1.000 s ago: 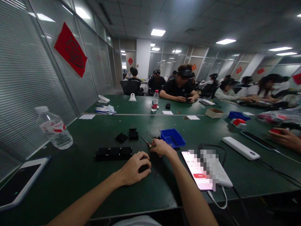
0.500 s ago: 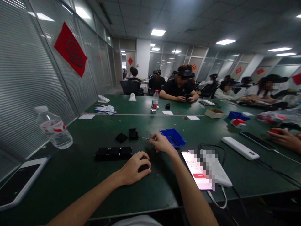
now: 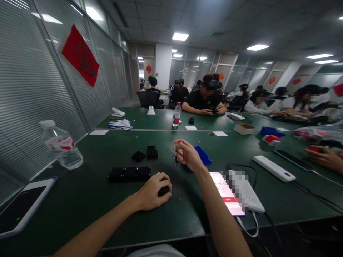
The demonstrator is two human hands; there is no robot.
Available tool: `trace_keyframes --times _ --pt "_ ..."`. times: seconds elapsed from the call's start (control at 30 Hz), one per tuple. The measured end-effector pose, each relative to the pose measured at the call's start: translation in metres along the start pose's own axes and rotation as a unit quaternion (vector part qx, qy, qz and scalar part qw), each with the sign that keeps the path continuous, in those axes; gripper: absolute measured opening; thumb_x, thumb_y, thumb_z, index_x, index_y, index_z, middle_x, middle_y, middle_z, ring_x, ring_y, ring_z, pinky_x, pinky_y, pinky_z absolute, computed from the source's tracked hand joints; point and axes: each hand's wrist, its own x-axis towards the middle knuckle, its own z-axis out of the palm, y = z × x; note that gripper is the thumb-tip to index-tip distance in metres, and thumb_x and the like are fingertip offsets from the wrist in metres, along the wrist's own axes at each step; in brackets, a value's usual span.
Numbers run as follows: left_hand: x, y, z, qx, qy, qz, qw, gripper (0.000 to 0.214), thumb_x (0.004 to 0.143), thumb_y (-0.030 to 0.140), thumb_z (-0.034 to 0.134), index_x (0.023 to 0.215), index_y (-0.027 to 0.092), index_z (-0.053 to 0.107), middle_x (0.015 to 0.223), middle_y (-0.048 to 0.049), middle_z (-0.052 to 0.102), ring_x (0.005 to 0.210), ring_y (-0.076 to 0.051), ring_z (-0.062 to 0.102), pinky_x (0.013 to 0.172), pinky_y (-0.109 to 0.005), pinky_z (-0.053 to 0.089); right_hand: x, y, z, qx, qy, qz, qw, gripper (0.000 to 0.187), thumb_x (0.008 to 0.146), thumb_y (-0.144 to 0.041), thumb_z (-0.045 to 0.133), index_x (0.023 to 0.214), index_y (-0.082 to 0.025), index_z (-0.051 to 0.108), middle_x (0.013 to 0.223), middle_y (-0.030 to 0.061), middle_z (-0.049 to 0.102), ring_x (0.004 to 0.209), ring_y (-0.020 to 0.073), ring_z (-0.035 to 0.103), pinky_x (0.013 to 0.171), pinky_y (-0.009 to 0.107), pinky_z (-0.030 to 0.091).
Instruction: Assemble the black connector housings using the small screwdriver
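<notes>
My left hand (image 3: 155, 191) rests on the table, its fingers curled over a small black block (image 3: 164, 191). Just left of it, a row of black square boxes (image 3: 129, 174) stands side by side. My right hand (image 3: 186, 154) is raised over the table with bent fingers. A thin shaft, seemingly of a slim screwdriver (image 3: 173, 161), points down from those fingers, and its handle is mostly hidden. Partly covered by this hand is a blue tray (image 3: 205, 157). Further left lie an open black box (image 3: 152, 152) and a flat black piece (image 3: 138, 156).
A water bottle (image 3: 61, 146) and a phone (image 3: 26, 203) stand at left. Near my right forearm lie a lit phone (image 3: 227, 196), a white power bank (image 3: 273, 168) and cables. Across the green table (image 3: 107, 210), another person (image 3: 205, 98) sits behind a second bottle (image 3: 176, 115).
My right hand has tilted upward in front of the blue tray, and the slim screwdriver has swung from pointing left to pointing down. My left hand stays over the black block.
</notes>
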Motion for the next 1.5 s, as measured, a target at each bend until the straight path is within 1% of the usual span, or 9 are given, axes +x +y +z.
trace_keyframes --times 0.1,0.23,0.3,0.4,0.6,0.87,1.17,1.37,1.5 --pt "0.0 0.0 0.0 0.0 0.001 -0.001 1.0 0.006 0.089 0.019 0.066 0.094 0.022 0.064 0.113 -0.0052 0.061 0.104 -0.023 0.058 0.095 -0.038 0.047 -0.008 -0.008 0.001 0.063 -0.154 0.035 0.985 0.031 0.091 -0.047 0.062 0.103 -0.019 0.057 0.073 -0.0032 0.063 0.035 0.0045 0.043 0.032 0.015 0.028" --pt "-0.001 -0.002 0.002 -0.008 0.005 -0.004 1.0 0.008 0.088 0.019 0.066 0.095 0.022 0.065 0.114 -0.0056 0.061 0.107 -0.023 0.058 0.098 -0.039 0.047 -0.016 -0.006 0.003 0.104 -0.317 0.09 0.938 0.034 0.096 -0.05 0.058 0.097 -0.016 0.059 0.071 -0.0002 0.065 0.037 0.0058 0.045 0.033 0.016 0.029" --pt "-0.001 -0.003 0.002 -0.013 0.008 -0.002 1.0 0.009 0.088 0.02 0.067 0.096 0.023 0.065 0.116 -0.0055 0.062 0.108 -0.024 0.058 0.1 -0.04 0.047 -0.018 -0.001 0.005 0.108 -0.371 0.099 0.917 0.038 0.096 -0.051 0.059 0.094 -0.014 0.061 0.071 0.0017 0.066 0.039 0.007 0.049 0.035 0.017 0.033" --pt "-0.001 -0.004 0.003 -0.012 0.012 0.0 1.0 0.01 0.088 0.019 0.067 0.096 0.023 0.065 0.118 -0.0051 0.063 0.109 -0.024 0.059 0.101 -0.04 0.047 -0.018 0.006 0.006 0.11 -0.41 0.104 0.899 0.04 0.096 -0.051 0.06 0.093 -0.011 0.063 0.073 0.0043 0.068 0.043 0.0083 0.053 0.038 0.018 0.038" --pt "-0.001 -0.003 0.002 -0.006 0.005 -0.005 1.0 0.01 0.089 0.021 0.066 0.098 0.024 0.066 0.121 -0.0058 0.064 0.111 -0.025 0.059 0.101 -0.041 0.047 -0.017 0.01 0.007 0.121 -0.427 0.101 0.89 0.038 0.098 -0.047 0.059 0.093 -0.01 0.064 0.078 0.0062 0.069 0.046 0.0092 0.056 0.043 0.02 0.042" --pt "-0.001 0.001 0.0 -0.012 -0.006 -0.017 1.0 0.011 0.09 0.023 0.065 0.101 0.023 0.066 0.122 -0.0073 0.064 0.113 -0.026 0.058 0.103 -0.044 0.047 -0.016 0.01 0.006 0.105 -0.431 0.119 0.888 0.037 0.098 -0.046 0.06 0.094 -0.009 0.064 0.079 0.0064 0.068 0.047 0.0084 0.054 0.042 0.018 0.039" --pt "-0.002 -0.001 0.002 -0.013 -0.008 -0.017 1.0 0.012 0.09 0.023 0.065 0.101 0.024 0.067 0.126 -0.007 0.062 0.116 -0.026 0.057 0.106 -0.044 0.046 -0.017 0.008 0.005 0.098 -0.423 0.122 0.892 0.037 0.097 -0.047 0.061 0.094 -0.01 0.064 0.079 0.0063 0.068 0.049 0.0088 0.055 0.042 0.018 0.039" --pt "-0.001 -0.001 0.0 -0.012 -0.01 -0.012 1.0 0.018 0.09 0.023 0.065 0.107 0.025 0.067 0.127 -0.006 0.062 0.117 -0.026 0.057 0.107 -0.043 0.045 -0.017 0.008 0.006 0.089 -0.429 0.126 0.89 0.037 0.098 -0.046 0.06 0.094 -0.01 0.063 0.08 0.006 0.068 0.049 0.0089 0.056 0.042 0.019 0.041" --pt "-0.002 -0.002 0.0 -0.01 -0.008 -0.014 1.0 0.012 0.09 0.022 0.065 0.102 0.024 0.067 0.126 -0.0067 0.063 0.115 -0.026 0.058 0.105 -0.044 0.047 -0.017 0.009 0.004 0.087 -0.418 0.118 0.897 0.038 0.097 -0.048 0.061 0.094 -0.01 0.063 0.079 0.0063 0.069 0.05 0.0092 0.056 0.042 0.019 0.04"
